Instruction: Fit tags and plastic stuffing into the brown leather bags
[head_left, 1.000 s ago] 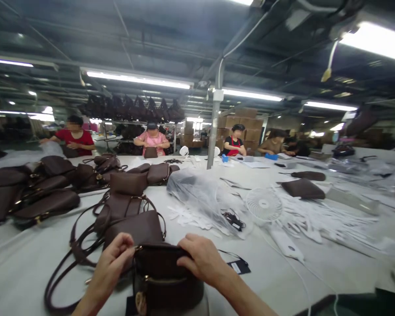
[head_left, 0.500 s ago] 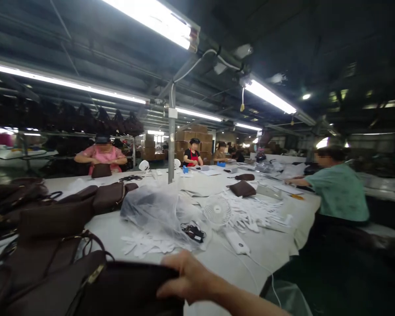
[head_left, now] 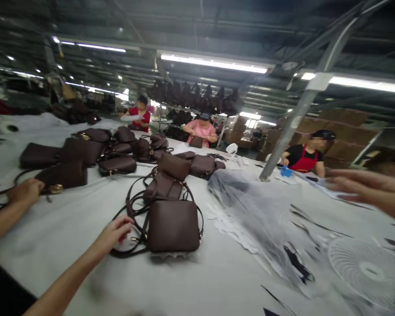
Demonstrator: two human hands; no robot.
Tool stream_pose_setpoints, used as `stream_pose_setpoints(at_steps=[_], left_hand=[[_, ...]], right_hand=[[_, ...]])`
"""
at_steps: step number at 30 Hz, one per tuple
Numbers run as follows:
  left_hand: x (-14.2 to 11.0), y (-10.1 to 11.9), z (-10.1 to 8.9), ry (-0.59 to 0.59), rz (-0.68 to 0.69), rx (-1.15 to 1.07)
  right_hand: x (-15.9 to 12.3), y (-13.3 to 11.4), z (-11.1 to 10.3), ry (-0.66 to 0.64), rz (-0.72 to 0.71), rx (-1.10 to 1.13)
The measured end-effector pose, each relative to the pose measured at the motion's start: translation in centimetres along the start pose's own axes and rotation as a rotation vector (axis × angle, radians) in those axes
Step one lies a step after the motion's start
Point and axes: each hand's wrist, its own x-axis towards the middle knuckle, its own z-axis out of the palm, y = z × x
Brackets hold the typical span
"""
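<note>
My left hand (head_left: 118,229) reaches in from the lower left, its fingers loosely bent and apart, beside the straps of a dark brown handbag (head_left: 174,226). I see nothing gripped in it. That handbag faces me near the middle of the table, its thin straps looped to its left. Behind it, another brown handbag (head_left: 163,186) leans among more straps. At the right edge my right hand (head_left: 370,186) is raised above the table, fingers stretched out and slightly blurred, holding nothing.
At far left a co-worker's hand (head_left: 26,191) touches another brown bag (head_left: 64,173). Several brown bags (head_left: 116,164) crowd the back of the white table (head_left: 145,285). A clear plastic bag (head_left: 250,215), white fan (head_left: 370,270) and slanted metal post (head_left: 289,127) stand right.
The view has swung left. My right hand, earlier on a dark brown bag, has let go and is now raised at the right edge. My left hand has come into view.
</note>
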Motion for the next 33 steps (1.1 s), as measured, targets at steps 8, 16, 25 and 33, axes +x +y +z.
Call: stream_pose_setpoints(at_steps=[8,16,25,33], left_hand=[[6.2,0.3,6.4,-0.053,-0.008,0.165],[3.7,1.2,6.8,-0.146,-0.096,-0.005],[-1.1,10.8,2.5,-0.738,-0.063,0.084],[-2.4,4.2,5.0,-0.648,0.124,0.143]], right_hand=[[-4.6,-10.2,26.8,-0.666,0.565,0.541],[-4.2,-14.9,31.6,-0.445,0.652,0.838],[-9.0,-17.4,20.2,-0.576,0.996,1.062],[-16.3,-16.3,25.3,-0.643,0.846,1.158]])
